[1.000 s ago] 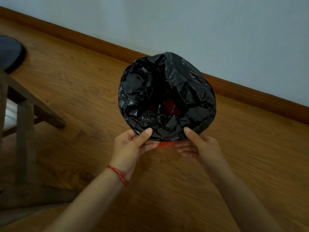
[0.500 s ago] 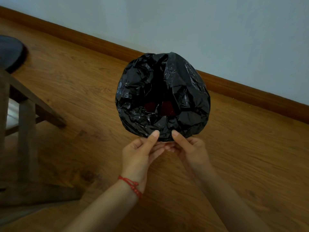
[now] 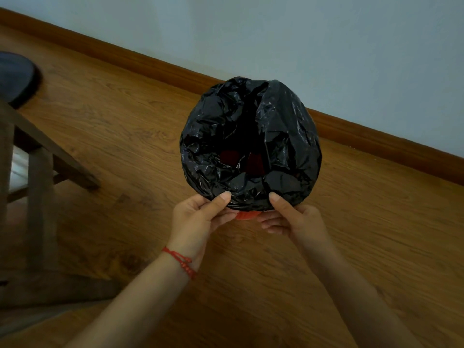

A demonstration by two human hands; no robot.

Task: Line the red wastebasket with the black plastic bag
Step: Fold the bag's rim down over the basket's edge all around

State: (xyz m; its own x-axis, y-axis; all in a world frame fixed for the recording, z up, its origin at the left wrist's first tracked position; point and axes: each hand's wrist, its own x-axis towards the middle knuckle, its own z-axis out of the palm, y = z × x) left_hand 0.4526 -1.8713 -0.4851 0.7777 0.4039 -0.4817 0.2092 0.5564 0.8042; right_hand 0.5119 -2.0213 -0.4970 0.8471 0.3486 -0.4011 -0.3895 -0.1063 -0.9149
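Note:
The black plastic bag point(image 3: 251, 144) is spread over the round mouth of the red wastebasket point(image 3: 247, 215), which stands on the wooden floor near the wall. Only a sliver of red shows below the near rim, plus dim red patches through the bag's hollow. My left hand point(image 3: 200, 217) pinches the bag's edge at the near rim, thumb on top, fingers underneath. My right hand point(image 3: 292, 218) grips the same edge a little to the right in the same way. A red string bracelet circles my left wrist.
Dark wooden furniture legs and rails point(image 3: 37, 187) stand on the floor at the left. A dark round object point(image 3: 15, 76) lies at the far left. A wooden skirting board point(image 3: 155, 64) runs along the pale wall behind the wastebasket.
My hands, close together at the near rim half a second ago, have moved apart along the bag's edge. A sliver of red wastebasket shows again below the rim.

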